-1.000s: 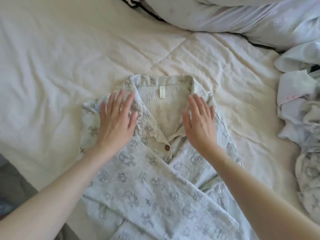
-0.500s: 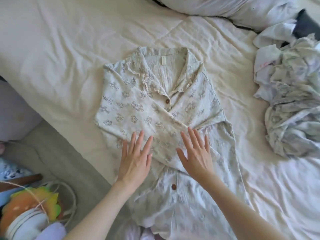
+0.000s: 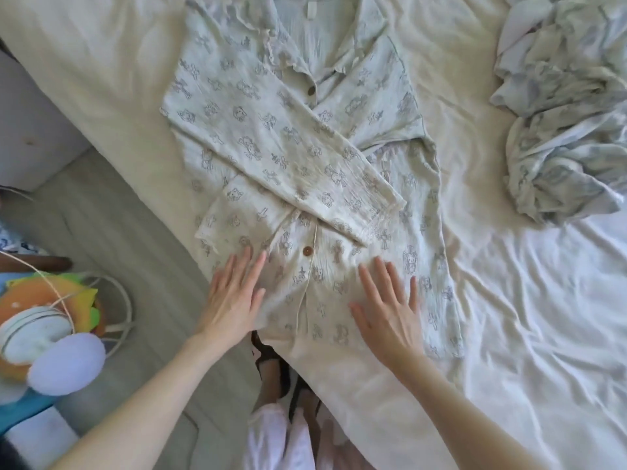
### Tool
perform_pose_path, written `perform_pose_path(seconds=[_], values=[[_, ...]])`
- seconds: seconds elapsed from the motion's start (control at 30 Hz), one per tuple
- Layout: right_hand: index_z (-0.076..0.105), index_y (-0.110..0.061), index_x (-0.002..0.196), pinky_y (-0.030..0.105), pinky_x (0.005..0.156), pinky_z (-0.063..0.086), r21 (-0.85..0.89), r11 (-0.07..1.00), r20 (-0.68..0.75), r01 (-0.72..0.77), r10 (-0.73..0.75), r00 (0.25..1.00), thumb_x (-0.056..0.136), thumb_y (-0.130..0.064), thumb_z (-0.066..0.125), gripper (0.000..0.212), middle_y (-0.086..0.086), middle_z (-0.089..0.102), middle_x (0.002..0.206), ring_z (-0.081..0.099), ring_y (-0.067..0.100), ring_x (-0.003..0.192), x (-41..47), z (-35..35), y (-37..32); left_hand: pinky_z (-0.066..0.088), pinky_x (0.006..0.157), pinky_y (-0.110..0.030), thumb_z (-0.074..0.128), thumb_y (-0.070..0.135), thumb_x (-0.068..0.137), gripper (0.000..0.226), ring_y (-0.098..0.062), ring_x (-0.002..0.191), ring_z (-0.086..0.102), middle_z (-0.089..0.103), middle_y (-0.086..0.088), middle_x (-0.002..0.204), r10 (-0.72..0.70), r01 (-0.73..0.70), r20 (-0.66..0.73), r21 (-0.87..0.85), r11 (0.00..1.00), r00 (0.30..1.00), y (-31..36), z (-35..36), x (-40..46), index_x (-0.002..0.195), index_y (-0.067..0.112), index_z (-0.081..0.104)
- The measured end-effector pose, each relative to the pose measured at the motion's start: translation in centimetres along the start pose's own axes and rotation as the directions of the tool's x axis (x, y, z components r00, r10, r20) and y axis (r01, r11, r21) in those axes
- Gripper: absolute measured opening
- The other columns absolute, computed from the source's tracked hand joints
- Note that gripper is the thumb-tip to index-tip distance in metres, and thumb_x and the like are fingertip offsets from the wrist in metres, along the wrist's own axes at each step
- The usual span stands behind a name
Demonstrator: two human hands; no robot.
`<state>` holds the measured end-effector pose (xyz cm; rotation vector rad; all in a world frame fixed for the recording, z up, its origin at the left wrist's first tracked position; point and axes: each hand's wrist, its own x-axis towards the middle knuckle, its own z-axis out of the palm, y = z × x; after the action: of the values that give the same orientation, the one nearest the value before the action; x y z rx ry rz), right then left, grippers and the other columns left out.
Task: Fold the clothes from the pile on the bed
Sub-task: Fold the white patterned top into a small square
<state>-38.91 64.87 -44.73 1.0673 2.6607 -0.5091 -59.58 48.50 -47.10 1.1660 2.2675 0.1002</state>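
Both hands lay flat, fingers straight and spread, palms down on lower front of the pyjama shirt [image 3: 295,171]; nothing pinched. L hand [image 3: 234,296] pressed near the hem's left edge, R hand [image 3: 386,310] just right of the button placket, lower button [image 3: 307,251] between them & slightly beyond fingertips. Change vs a sec ago: the hands had been up by the collar, then mid-chest, now down near the hem, so a smoothing pass ran top to bottom. Just beyond the fingertips, both sleeves lay crossed over the chest, the upper one running diagonally toward R side. Collar at far end, away from hands, partly cut off at the frame top. Shirt lay on the bed [image 3: 509,300], hem near the edge closest to the person. Judged: sleeves in, cloth flattened; prob. next is grabbing the hem & folding up toward collar. Well off to R, past R hand: pile [image 3: 563,106] of crumpled clothes, not yet folded. L of the L hand, off the bed: floor clutter incl. a plush toy [image 3: 54,334].
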Motion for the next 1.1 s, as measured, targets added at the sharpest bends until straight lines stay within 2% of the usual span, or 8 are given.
perform_pose_path(seconds=[0.17, 0.3, 0.43, 0.53, 0.73, 0.83, 0.97, 1.1], values=[[0.026, -0.024, 0.149, 0.053, 0.115, 0.000, 0.001, 1.000, 0.017, -0.010, 0.010, 1.000, 0.094, -0.044, 0.049, 0.063, 0.009, 0.016, 0.158, 0.006, 0.032, 0.146, -1.4, 2.5, -1.0, -0.003, 0.115, -0.054, 0.044, 0.042, 0.094, 0.072, -0.029, 0.144, -0.011, -0.016, -0.007, 0.155, 0.045, -0.044, -0.004, 0.134, 0.990, 0.999, 1.4, 2.3, -1.5, 0.146, 0.029, -0.003], [0.034, -0.020, 0.146, 0.056, 0.114, 0.010, -0.021, 1.000, 0.000, 0.013, -0.013, 1.000, 0.091, -0.041, 0.057, 0.064, 0.012, 0.024, 0.155, 0.016, 0.033, 0.143, -3.1, 3.0, -0.1, 0.040, 0.097, -0.055, 0.080, 0.038, 0.068, 0.061, -0.039, 0.113, 0.055, 0.056, -0.022, 0.124, 0.081, -0.057, -0.161, 0.147, 0.988, 0.984, 5.4, 4.8, -3.5, 0.116, 0.005, 0.062], [0.042, -0.017, 0.142, 0.059, 0.112, 0.019, -0.041, 0.999, -0.038, 0.020, -0.022, 0.999, 0.085, -0.032, 0.068, 0.064, 0.015, 0.032, 0.151, 0.025, 0.035, 0.140, -5.7, 3.3, 1.1, 0.046, 0.070, -0.040, 0.078, 0.023, 0.073, 0.024, -0.031, 0.084, 0.057, 0.061, -0.011, 0.092, -0.148, 0.150, -0.290, -0.015, 0.988, 0.945, 8.6, 5.3, -3.2, 0.085, 0.007, 0.065], [0.047, -0.016, 0.139, 0.061, 0.110, 0.020, -0.038, 0.999, -0.050, 0.003, -0.005, 0.999, 0.080, -0.025, 0.073, 0.065, 0.016, 0.035, 0.149, 0.027, 0.037, 0.139, -7.3, 3.3, 1.3, 0.040, 0.068, -0.039, 0.066, 0.016, 0.084, 0.011, -0.029, 0.079, 0.053, 0.060, -0.008, 0.079, -0.318, 0.278, -0.291, -0.170, 0.945, 0.902, 9.5, 5.1, -3.2, 0.078, 0.007, 0.064], [0.068, -0.009, 0.111, 0.057, 0.100, 0.038, 0.061, 0.996, -0.226, -0.065, 0.077, 0.971, 0.085, -0.017, 0.060, 0.028, 0.014, 0.061, 0.123, 0.057, 0.036, 0.115, -9.3, 3.3, 0.5, 0.048, 0.074, -0.032, 0.053, 0.011, 0.093, 0.011, -0.017, 0.082, 0.056, 0.061, -0.002, 0.088, 0.030, -0.080, -0.190, -0.261, 0.962, 0.981, 9.7, 5.7, -4.8, 0.092, 0.007, 0.063], [0.065, -0.004, 0.100, 0.045, 0.081, 0.044, 0.285, 0.932, -0.218, -0.225, 0.291, 0.931, 0.088, -0.007, 0.058, 0.014, 0.013, 0.060, 0.102, 0.058, 0.035, 0.093, -9.5, 2.8, 0.4, 0.046, 0.077, -0.030, 0.050, 0.009, 0.094, 0.009, -0.019, 0.087, 0.055, 0.054, 0.000, 0.093, -0.310, 0.148, -0.263, -0.495, 0.856, 0.913, 7.2, 5.9, -4.1, 0.098, 0.007, 0.057], [0.050, -0.010, 0.093, 0.022, 0.068, 0.034, 0.653, 0.551, -0.047, -0.520, 0.715, 0.698, 0.092, -0.022, 0.056, 0.013, 0.005, 0.054, 0.087, 0.056, 0.023, 0.080, -8.6, 1.9, 1.3, 0.034, 0.102, -0.035, 0.049, 0.018, 0.096, 0.043, -0.030, 0.127, 0.040, 0.042, -0.016, 0.137, -0.700, 0.471, -0.122, -0.658, 0.587, 0.703, 0.7, 5.0, -1.4, 0.135, 0.004, 0.037], [0.045, -0.016, 0.109, 0.021, 0.075, 0.033, 0.791, 0.146, 0.095, -0.594, 0.930, 0.355, 0.087, -0.039, 0.061, 0.036, -0.003, 0.054, 0.091, 0.052, 0.008, 0.076, -7.2, 1.4, 2.9, 0.027, 0.111, -0.031, 0.054, 0.033, 0.094, 0.070, -0.019, 0.137, 0.032, 0.026, -0.004, 0.153, -0.706, 0.409, 0.061, -0.848, 0.336, 0.705, -3.6, 2.9, 3.1, 0.150, 0.018, 0.014]])
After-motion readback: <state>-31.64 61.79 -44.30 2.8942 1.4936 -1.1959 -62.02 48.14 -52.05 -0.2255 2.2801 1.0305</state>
